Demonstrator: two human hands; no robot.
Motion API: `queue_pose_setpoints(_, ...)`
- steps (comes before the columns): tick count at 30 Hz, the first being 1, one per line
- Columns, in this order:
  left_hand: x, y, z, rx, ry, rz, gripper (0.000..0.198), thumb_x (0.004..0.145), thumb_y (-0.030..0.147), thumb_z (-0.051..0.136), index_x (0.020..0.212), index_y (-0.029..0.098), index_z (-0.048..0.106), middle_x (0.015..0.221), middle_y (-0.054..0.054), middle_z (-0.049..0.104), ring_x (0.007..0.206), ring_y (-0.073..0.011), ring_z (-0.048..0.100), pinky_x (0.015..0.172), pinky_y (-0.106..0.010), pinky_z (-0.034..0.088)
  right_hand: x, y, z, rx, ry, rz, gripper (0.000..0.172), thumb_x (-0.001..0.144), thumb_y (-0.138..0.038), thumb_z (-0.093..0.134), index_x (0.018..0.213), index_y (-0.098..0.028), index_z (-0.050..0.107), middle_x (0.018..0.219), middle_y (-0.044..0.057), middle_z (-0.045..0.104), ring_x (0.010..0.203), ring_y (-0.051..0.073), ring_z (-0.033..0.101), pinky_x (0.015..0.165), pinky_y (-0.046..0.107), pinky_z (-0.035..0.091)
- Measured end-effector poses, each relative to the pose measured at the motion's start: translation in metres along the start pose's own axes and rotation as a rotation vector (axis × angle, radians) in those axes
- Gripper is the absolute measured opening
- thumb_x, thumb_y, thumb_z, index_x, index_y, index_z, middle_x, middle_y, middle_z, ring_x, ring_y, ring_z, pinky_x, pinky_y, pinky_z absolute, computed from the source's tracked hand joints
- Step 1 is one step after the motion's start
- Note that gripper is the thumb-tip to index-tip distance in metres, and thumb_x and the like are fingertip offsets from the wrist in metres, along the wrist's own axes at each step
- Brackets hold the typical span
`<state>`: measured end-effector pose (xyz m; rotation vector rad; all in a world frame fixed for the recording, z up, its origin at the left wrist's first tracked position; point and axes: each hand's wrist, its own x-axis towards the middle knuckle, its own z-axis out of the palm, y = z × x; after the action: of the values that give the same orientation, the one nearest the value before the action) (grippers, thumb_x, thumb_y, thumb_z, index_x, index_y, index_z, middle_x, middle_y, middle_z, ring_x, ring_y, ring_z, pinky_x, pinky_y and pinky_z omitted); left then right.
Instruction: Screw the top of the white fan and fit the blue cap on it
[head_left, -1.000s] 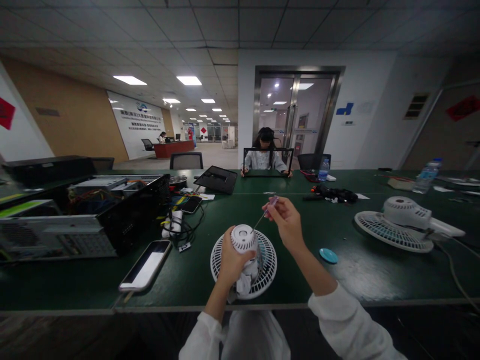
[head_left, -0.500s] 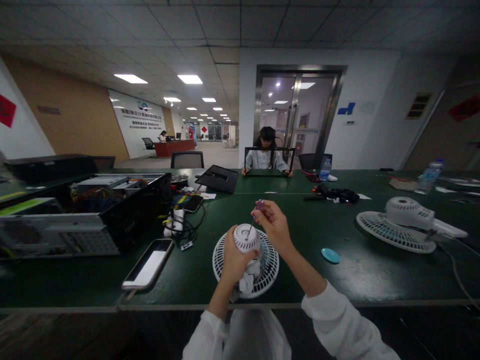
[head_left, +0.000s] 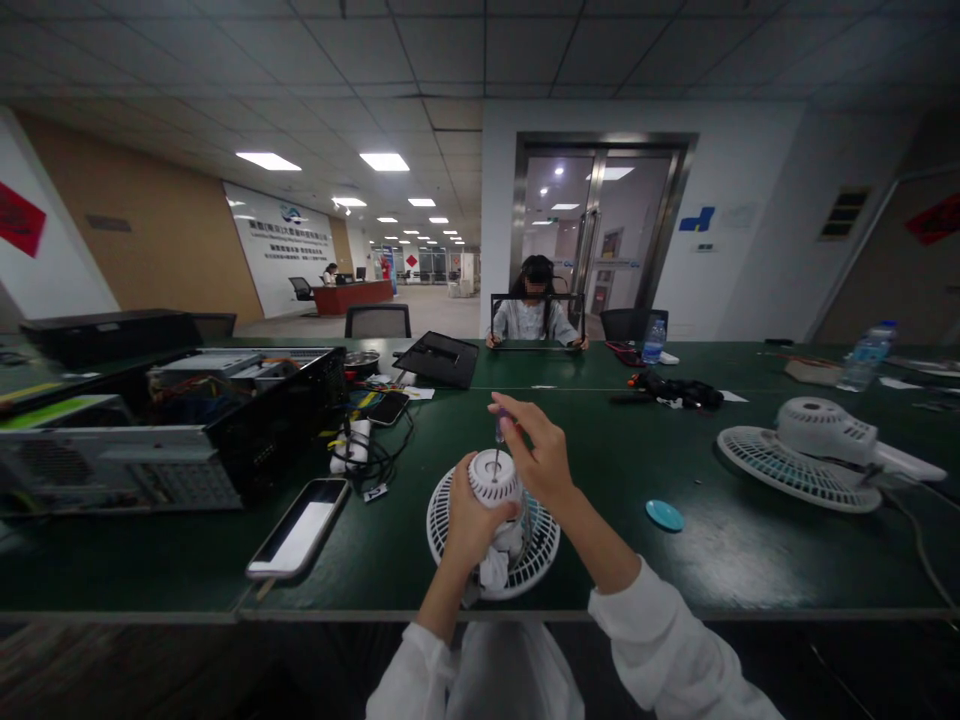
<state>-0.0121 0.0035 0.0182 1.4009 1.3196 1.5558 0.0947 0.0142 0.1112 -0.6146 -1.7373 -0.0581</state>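
A white electric fan [head_left: 536, 545] lies face down on its round grille at the table's front edge, its motor housing [head_left: 496, 490] pointing up. My left hand [head_left: 469, 520] is wrapped round the housing from the left side. In my right hand [head_left: 536, 445] is a screwdriver [head_left: 500, 432] with a purple handle, closed between the fingers. Its shaft stands nearly upright, the tip down at the recess in the top of the housing. Whether a screw sits under the tip is too small to tell.
An opened computer case [head_left: 225, 430] fills the left, with a smartphone [head_left: 298, 530] in front of it. A blue disc [head_left: 664, 515] and a second fan [head_left: 799, 465] lie to the right. Opposite, a person [head_left: 534, 315] holds a black frame [head_left: 538, 348].
The screwdriver has gone from leaning right to nearly upright. My right hand has shifted slightly left, its fingers now over the handle's top. My left hand keeps its hold.
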Motion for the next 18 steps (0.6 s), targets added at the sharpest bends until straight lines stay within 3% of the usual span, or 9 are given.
queue_pose_setpoints(9,0.0,-0.005,0.001,-0.039,0.01,0.02,0.073,0.046,0.009,0.072,0.113,0.023,0.046,0.113,-0.003,0.055,0.111,-0.0243,0.051,0.101,-0.042,0.034,0.004,-0.002,0.015,-0.043,0.122,-0.053,0.018,0.088,-0.022,0.052,0.102,-0.021,0.064,0.082,0.003,0.068,0.069,0.015,0.058,0.065,0.029,0.048)
queue_pose_setpoints(13,-0.001,-0.002,0.0,-0.034,-0.005,0.016,0.073,0.047,0.009,0.071,0.114,0.023,0.045,0.114,-0.003,0.054,0.11,-0.0237,0.051,0.101,-0.041,0.035,0.006,0.001,0.015,0.028,0.089,-0.01,0.024,0.09,-0.019,0.045,0.107,-0.022,0.062,0.09,0.004,0.069,0.078,0.015,0.061,0.066,0.028,0.049)
queue_pose_setpoints(18,0.0,0.0,0.001,-0.02,-0.01,-0.003,0.072,0.048,0.007,0.069,0.113,0.021,0.043,0.114,-0.003,0.053,0.112,-0.0235,0.05,0.102,-0.041,0.033,0.004,0.003,0.011,-0.007,0.094,0.002,0.018,0.087,-0.022,0.054,0.102,-0.021,0.064,0.081,0.002,0.067,0.066,0.013,0.056,0.062,0.027,0.047)
